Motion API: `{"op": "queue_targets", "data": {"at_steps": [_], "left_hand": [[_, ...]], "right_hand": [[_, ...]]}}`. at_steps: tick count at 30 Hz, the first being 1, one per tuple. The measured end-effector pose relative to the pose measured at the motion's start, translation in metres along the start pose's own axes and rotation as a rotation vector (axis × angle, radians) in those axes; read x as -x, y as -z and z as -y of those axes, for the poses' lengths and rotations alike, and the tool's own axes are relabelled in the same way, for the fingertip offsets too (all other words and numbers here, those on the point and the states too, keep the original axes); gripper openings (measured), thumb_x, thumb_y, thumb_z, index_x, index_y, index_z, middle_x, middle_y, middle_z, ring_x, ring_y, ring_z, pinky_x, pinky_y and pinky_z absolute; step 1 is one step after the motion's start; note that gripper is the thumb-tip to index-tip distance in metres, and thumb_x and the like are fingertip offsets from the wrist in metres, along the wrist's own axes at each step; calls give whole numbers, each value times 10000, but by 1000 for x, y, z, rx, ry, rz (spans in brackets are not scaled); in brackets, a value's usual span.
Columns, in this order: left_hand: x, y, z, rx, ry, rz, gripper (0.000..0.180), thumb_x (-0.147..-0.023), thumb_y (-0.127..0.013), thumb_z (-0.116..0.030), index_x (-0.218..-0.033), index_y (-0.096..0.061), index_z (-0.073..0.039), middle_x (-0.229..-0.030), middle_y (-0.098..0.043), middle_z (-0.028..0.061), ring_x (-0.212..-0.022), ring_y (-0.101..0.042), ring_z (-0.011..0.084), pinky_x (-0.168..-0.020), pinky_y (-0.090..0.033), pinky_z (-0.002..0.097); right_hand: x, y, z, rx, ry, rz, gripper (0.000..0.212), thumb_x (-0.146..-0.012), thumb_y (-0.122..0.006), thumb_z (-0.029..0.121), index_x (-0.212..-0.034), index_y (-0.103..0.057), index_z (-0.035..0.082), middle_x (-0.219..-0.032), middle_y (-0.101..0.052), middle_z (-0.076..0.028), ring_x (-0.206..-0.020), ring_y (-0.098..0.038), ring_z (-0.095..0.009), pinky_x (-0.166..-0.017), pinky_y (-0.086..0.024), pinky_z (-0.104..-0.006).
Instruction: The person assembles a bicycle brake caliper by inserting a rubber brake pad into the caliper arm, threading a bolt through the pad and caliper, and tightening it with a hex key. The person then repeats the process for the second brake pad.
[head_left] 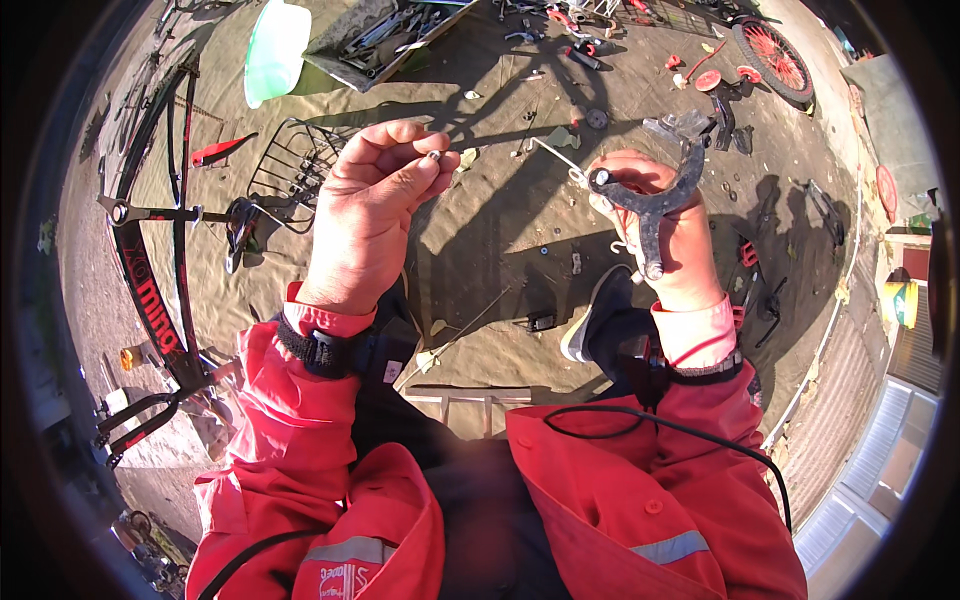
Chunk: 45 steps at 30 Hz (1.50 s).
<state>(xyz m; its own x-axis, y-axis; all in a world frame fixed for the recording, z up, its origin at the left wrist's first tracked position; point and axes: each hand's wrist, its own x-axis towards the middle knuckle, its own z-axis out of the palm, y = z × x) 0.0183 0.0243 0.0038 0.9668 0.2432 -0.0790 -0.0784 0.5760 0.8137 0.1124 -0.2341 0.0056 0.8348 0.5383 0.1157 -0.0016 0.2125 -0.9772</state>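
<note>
My left hand [375,195] is raised at centre left, its thumb and fingertips pinched round a small silvery metal piece [434,156] that looks like a nut. Apart from it, on the right, my right hand [672,225] grips a black bicycle brake caliper [652,205]. The caliper's curved arm reaches up and to the right past my fingers, and a bolt head shows near its left end. A thin bent wire [556,155], like a brake spring, sticks out leftward from the same hand. My palm hides part of both.
A bicycle frame [150,290] stands at the left, beside a black wire basket [290,165]. On the ground cloth lie a green-white basin [275,55], a tray of tools [375,50] and loose parts. A red-spoked wheel [775,60] lies far right. My shoe [592,315] is below.
</note>
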Motion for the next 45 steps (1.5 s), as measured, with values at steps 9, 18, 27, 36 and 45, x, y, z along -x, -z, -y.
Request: {"op": "queue_targets", "data": {"at_steps": [9,18,27,36,45], "left_hand": [[5,-33,9,-267,-401,189,355,-870,-653,125,-1175,-563,-33,-1138,-643,78,-1098,-622,167,-975,-483,309],[0,-9,1,-183,-203,-67,191,-948,-615,-10,-1139,-600,-22,-1047,-682,70,-930,-667,154,-779,-490,238],[-2,31,-8,-57,6,-164,150,-952,-593,-52,-1095,-628,-87,-1008,-656,12,-888,-635,141,-754,-465,236],[-32,41,33,-416,396,-75,183,-960,-589,-135,-1112,-601,-35,-876,-600,-1,-751,-561,90,-649,-432,228],[-113,23,210,-1353,385,463,286,-874,-640,-285,-980,-679,-22,-783,-679,130,-722,-660,255,-677,-507,378]], "right_hand": [[-2,-14,-5,13,-87,39,191,-888,-634,-7,-1071,-672,-42,-938,-669,-41,-761,-594,-74,-650,-460,-213],[-2,-2,3,32,-53,-33,225,-898,-659,28,-1113,-667,-39,-946,-687,-48,-785,-616,-69,-671,-467,-194],[9,31,10,54,23,-125,282,-923,-630,26,-1188,-617,-72,-1100,-685,-104,-1013,-665,-174,-953,-531,-314],[36,69,26,-119,55,-128,293,-910,-602,-53,-1201,-600,-82,-1158,-663,-161,-1020,-671,-216,-928,-551,-316],[64,112,55,25,22,-385,346,-891,-717,200,-1130,-584,-13,-1079,-556,-153,-534,-407,-72,-493,-332,-192]]}}
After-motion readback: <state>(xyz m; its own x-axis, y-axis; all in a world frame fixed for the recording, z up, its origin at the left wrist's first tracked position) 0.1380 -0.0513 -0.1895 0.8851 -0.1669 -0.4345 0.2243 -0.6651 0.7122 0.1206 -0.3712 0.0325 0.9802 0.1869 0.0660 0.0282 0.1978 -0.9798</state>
